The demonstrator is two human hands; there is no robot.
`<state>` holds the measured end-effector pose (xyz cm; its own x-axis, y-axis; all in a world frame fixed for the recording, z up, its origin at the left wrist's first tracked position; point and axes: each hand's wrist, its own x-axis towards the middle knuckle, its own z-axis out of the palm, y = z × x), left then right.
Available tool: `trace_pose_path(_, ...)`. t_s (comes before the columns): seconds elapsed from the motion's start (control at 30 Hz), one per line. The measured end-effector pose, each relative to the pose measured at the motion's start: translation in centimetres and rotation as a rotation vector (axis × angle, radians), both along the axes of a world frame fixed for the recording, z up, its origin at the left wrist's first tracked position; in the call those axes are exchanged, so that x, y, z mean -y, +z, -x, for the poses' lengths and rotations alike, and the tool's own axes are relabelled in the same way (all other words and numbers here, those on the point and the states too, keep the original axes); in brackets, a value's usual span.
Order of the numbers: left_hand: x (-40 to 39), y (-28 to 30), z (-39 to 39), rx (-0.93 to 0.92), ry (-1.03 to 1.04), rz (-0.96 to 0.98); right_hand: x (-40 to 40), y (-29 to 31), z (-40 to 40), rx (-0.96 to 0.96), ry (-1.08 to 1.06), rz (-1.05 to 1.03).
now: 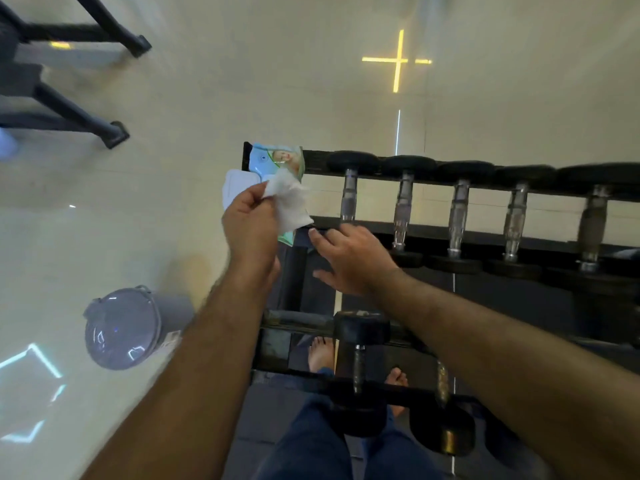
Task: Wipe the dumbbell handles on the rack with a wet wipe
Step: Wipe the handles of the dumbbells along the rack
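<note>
At the rack's (450, 233) left end, the left hand (251, 226) pinches a white wet wipe (291, 206) above the wipe pack (273, 161). The right hand (349, 258), fingers spread, holds nothing beside the nearest dumbbell handle (348, 199).

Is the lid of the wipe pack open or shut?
Open. The white lid is flipped out to the left of the pack, and the left hand pinches a wipe.
</note>
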<state>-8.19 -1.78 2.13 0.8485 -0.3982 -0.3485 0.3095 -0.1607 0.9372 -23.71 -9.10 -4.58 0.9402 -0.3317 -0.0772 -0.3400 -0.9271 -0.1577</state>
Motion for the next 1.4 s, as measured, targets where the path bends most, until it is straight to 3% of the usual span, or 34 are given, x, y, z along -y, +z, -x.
trace_pose_path(0.1,-1.5,0.1,-0.1,-0.098,0.131,0.068,0.1,2.1,-5.3,-0.336,-0.044,-0.016)
trace_pose_path(0.17,-2.6,-0.4,-0.5,-0.12,0.163,0.053,0.1,2.9,-6.8,-0.503,0.055,0.102)
trace_pose_path(0.27,-3.9,-1.2,-1.5,-0.141,0.184,0.044,-0.1,3.0,-7.5,-0.587,0.239,0.226)
trace_pose_path(0.33,-4.6,-1.4,-2.0,-0.141,0.192,0.037,0.0,2.8,-7.0,-0.566,0.318,0.239)
trace_pose_path(0.43,-5.5,-1.9,-2.6,-0.145,0.197,0.034,1.1,1.4,-4.2,-0.329,0.35,0.301)
trace_pose_path(0.53,-5.8,-2.2,-2.6,-0.17,0.201,0.025,1.7,-0.6,-1.2,-0.066,0.249,0.352)
trace_pose_path(0.6,-5.7,-2.4,-2.4,-0.173,0.198,0.027,1.3,-1.4,-0.2,-0.009,0.169,0.318)
trace_pose_path(0.87,-4.1,-2.3,-1.3,-0.157,0.114,-0.011,1.0,-1.6,1.4,-0.031,0.021,0.187)
trace_pose_path(1.0,-2.2,-2.1,0.2,-0.174,0.039,-0.029,2.0,-1.8,2.0,0.05,-0.011,0.094)
trace_pose_path(1.13,0.7,-2.7,1.5,-0.212,-0.045,-0.028,4.2,-1.8,4.4,0.036,-0.265,0.005)
trace_pose_path(1.23,3.7,-3.2,1.7,-0.189,-0.076,-0.079,5.8,-2.1,5.9,-0.083,-0.47,-0.143)
trace_pose_path(1.4,7.7,-4.6,2.1,-0.148,-0.091,-0.222,5.6,-3.1,5.9,-0.128,-0.545,-0.317)
